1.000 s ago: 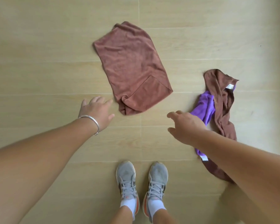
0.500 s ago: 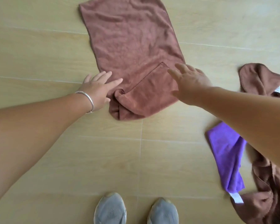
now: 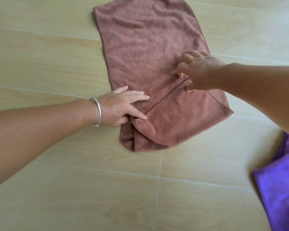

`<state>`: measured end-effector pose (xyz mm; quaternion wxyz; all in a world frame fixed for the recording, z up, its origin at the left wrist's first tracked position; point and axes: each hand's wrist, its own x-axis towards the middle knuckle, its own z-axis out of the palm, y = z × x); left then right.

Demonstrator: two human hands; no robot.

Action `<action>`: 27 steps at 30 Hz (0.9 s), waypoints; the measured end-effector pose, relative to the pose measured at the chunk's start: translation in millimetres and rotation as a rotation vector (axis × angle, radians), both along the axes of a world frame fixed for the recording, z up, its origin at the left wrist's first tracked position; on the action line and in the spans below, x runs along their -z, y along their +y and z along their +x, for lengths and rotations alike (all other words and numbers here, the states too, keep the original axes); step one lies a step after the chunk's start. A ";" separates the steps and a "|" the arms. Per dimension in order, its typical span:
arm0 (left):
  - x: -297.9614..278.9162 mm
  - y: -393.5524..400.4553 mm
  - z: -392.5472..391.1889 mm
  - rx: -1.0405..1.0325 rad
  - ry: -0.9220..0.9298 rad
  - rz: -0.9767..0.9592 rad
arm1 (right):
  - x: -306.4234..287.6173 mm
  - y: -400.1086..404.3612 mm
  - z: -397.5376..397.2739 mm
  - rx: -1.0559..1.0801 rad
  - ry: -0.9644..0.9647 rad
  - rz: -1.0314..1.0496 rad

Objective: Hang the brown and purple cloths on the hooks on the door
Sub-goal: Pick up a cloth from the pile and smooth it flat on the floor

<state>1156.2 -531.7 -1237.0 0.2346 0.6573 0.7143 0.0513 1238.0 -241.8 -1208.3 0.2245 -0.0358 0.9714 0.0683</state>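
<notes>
Both hands lie on the brown cloth (image 3: 150, 52) flat on the floor (image 3: 57, 180), its long axis running away from the person: left hand (image 3: 122, 105) resting flat-fingered at the near-left fold, right hand (image 3: 198, 70) pinching the folded-over hem, purple cloth (image 3: 280, 189) near right.

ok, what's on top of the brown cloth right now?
Both hands: left hand fingers lie on its near-left edge, right hand over the stitched fold. Floor beneath the brown cloth is covered.
</notes>
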 end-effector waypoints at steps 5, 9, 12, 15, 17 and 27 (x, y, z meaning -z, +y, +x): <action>4.6 -5.8 9.9 -0.183 0.015 0.051 | -1.0 -4.2 7.2 0.024 -0.018 0.066; 4.7 -2.2 8.1 -0.208 0.001 0.083 | -4.1 -4.9 9.1 0.038 -0.016 0.081; -0.5 -5.7 4.1 -0.211 0.031 0.096 | -7.4 -8.4 19.2 0.008 0.048 0.123; -17.4 -19.9 2.6 -0.226 0.081 0.086 | -23.9 -11.8 36.9 0.014 0.083 0.167; -36.3 -32.5 -0.6 -0.284 0.144 0.024 | -46.4 -12.8 50.1 0.053 0.072 0.211; -266.5 -60.9 -47.5 -0.534 0.451 -0.011 | -275.2 -26.8 63.5 0.317 0.207 0.223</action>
